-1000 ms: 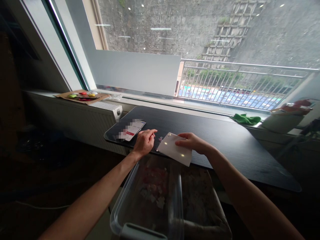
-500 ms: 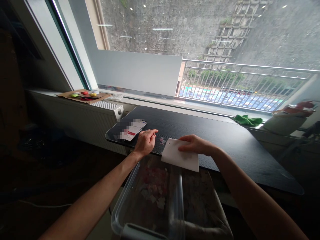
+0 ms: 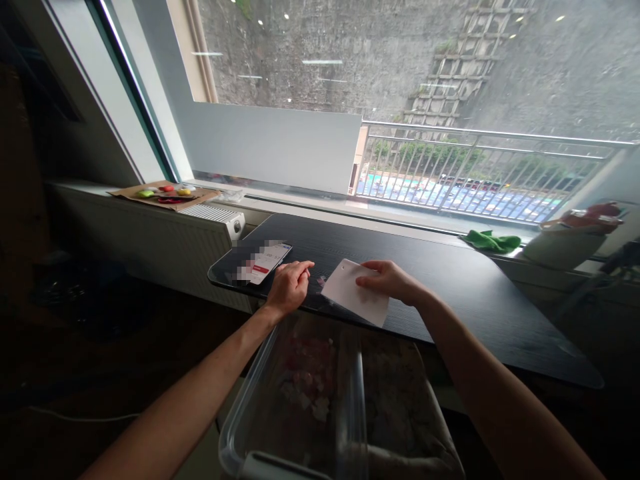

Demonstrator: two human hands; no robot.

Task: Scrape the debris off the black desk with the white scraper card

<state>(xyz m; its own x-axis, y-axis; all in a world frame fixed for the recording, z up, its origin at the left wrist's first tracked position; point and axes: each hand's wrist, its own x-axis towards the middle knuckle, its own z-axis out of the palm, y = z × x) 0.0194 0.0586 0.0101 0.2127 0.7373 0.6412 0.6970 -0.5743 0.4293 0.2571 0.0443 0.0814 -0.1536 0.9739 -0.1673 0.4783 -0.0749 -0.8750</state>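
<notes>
My right hand (image 3: 387, 280) grips a thin white card (image 3: 355, 293) with a small hole in one corner, thumb on its near face. The card is tilted, its left corner close to some small paper scraps (image 3: 321, 280) on the black table (image 3: 425, 273). Left of those scraps, my left hand (image 3: 290, 285) is by the table's front edge, index finger stretched out and the other fingers curled; the inside of the hand is hidden. Under the edge stands a clear plastic bin (image 3: 235, 420) with pinkish and white scraps (image 3: 310, 393) in it.
Beside my left hand lies a phone (image 3: 267, 265), partly pixelated. A green cloth (image 3: 493, 241) and a grey bag-like container (image 3: 560, 247) are on the right by the window. At left, cardboard (image 3: 120, 195) with coloured pieces rests above a radiator (image 3: 210, 230).
My right hand has lifted and turned the card; it was bent over the table edge and is now flatter and higher. My left hand has barely moved.
</notes>
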